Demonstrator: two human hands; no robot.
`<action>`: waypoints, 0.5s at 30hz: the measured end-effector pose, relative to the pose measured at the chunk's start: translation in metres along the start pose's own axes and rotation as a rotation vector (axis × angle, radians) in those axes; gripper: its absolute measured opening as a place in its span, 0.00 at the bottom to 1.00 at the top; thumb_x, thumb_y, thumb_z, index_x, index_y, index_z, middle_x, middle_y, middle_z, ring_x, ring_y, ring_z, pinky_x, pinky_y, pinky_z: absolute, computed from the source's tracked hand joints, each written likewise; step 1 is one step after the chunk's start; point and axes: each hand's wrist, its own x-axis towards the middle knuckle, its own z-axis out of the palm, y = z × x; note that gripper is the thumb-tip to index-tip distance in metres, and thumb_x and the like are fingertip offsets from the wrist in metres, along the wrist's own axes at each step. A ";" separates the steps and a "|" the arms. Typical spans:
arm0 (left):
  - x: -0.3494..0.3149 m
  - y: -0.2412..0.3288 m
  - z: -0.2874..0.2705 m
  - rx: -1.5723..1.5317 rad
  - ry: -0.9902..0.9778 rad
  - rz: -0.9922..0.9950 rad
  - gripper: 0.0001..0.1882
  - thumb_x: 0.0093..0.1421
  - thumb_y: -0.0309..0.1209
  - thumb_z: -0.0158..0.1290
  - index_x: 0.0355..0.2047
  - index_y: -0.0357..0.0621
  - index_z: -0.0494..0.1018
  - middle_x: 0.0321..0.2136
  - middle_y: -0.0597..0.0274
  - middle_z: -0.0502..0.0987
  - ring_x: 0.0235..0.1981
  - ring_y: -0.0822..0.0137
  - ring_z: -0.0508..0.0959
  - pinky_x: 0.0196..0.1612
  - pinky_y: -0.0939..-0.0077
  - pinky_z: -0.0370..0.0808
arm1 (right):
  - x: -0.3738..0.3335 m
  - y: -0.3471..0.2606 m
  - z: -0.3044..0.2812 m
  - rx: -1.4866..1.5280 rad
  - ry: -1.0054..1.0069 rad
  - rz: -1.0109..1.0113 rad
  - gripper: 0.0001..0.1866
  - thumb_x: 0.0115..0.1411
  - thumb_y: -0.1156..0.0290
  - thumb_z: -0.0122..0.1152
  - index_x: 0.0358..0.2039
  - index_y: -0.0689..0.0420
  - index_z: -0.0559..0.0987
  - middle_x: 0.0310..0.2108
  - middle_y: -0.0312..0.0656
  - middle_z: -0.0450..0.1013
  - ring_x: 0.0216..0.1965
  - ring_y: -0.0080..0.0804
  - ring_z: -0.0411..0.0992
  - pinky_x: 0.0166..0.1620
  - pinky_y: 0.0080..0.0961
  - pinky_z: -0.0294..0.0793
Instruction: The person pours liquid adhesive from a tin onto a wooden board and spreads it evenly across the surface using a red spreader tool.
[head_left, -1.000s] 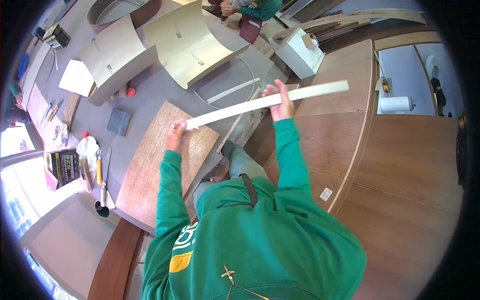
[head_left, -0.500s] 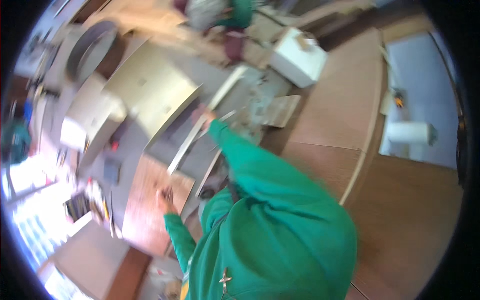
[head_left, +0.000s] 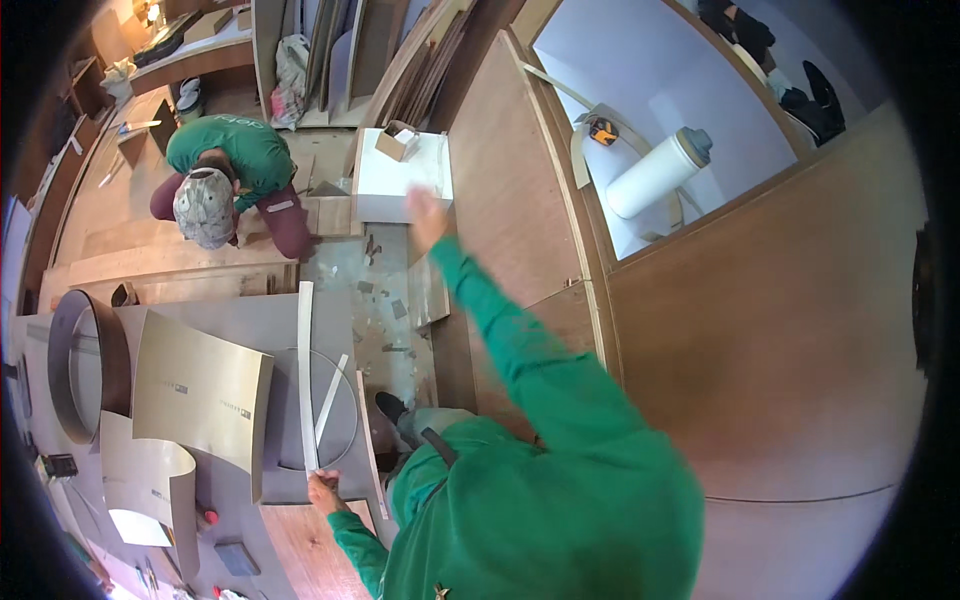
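My left hand (head_left: pixel 325 492) is closed on the near end of a long pale strip (head_left: pixel 306 375). This strip lies along the right part of a grey worktable (head_left: pixel 215 310). Beside it rest a shorter pale strip (head_left: pixel 330 400) and a thin curved band (head_left: pixel 355 405). My right hand (head_left: pixel 428 217) is stretched out to the front, smeared by motion, in front of a white box (head_left: pixel 385 190). Its fingers do not show clearly. A reddish wood board (head_left: pixel 312 555) lies just under my left wrist.
Curved pale sheets (head_left: pixel 200 385) and a dark round hoop (head_left: pixel 115 360) stand on the worktable. Beyond it a co-worker (head_left: pixel 235 160) in green crouches on the floor. At right, a wooden panel (head_left: pixel 510 170) borders a recess with a white bottle (head_left: pixel 650 180) and a tape measure (head_left: pixel 602 131).
My view has swung round. The right hand has left the long strip and reaches outward. The left hand has moved from the wood board to the strip's near end.
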 end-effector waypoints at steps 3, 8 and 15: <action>0.016 0.034 -0.016 -0.023 0.016 -0.021 0.23 0.64 0.49 0.39 0.37 0.40 0.69 0.24 0.54 0.75 0.29 0.62 0.76 0.39 0.71 0.73 | 0.110 -0.104 -0.062 -0.350 0.175 -0.260 0.19 0.55 0.57 0.55 0.43 0.55 0.76 0.37 0.53 0.75 0.41 0.49 0.73 0.44 0.38 0.71; 0.016 0.019 -0.026 -0.073 -0.082 -0.134 0.31 0.65 0.52 0.34 0.53 0.36 0.63 0.38 0.49 0.76 0.40 0.61 0.76 0.47 0.71 0.69 | 0.256 -0.120 -0.224 -1.133 0.514 -0.189 0.16 0.47 0.62 0.60 0.39 0.43 0.77 0.44 0.46 0.71 0.47 0.46 0.68 0.46 0.45 0.68; -0.027 -0.029 -0.041 -0.021 0.029 -0.210 0.34 0.61 0.58 0.39 0.58 0.47 0.60 0.47 0.53 0.72 0.46 0.60 0.72 0.53 0.65 0.65 | 0.292 -0.115 -0.342 -1.333 0.150 0.586 0.27 0.50 0.57 0.58 0.50 0.53 0.68 0.44 0.51 0.73 0.46 0.49 0.71 0.48 0.39 0.70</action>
